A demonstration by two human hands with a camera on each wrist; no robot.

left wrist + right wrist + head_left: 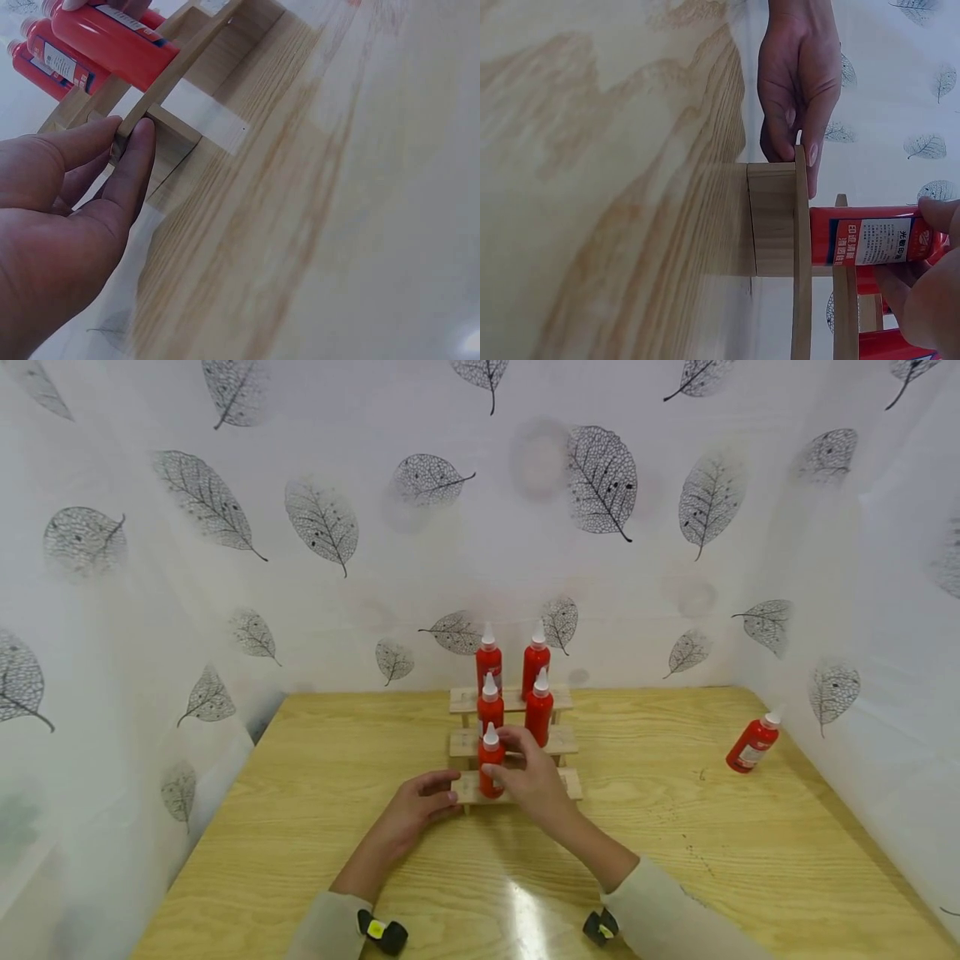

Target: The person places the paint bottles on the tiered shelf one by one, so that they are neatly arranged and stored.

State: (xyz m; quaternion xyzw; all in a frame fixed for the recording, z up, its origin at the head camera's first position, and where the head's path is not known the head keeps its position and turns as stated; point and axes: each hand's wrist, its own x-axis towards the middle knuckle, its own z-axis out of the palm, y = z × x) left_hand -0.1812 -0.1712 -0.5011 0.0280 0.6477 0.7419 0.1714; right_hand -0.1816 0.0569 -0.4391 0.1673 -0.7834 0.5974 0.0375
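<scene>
A three-step wooden rack (570,783) stands on the table with red bottles on its steps, each with a white pointed cap. On the lowest step, towards its left end, a red bottle (491,768) stands upright, and my right hand (542,781) grips it between thumb and fingers. The right wrist view shows this bottle's printed label (874,241) and its base at the step board. My left hand (416,810) pinches the left end of the lowest step; the left wrist view shows thumb and finger (135,161) on either side of the board.
Two red bottles stand on the top step (459,700) and two on the middle step (461,743). Another red bottle (752,745) stands apart at the table's right side. A pale leaf-printed curtain (360,635) encloses the back and sides of the wooden table (300,793).
</scene>
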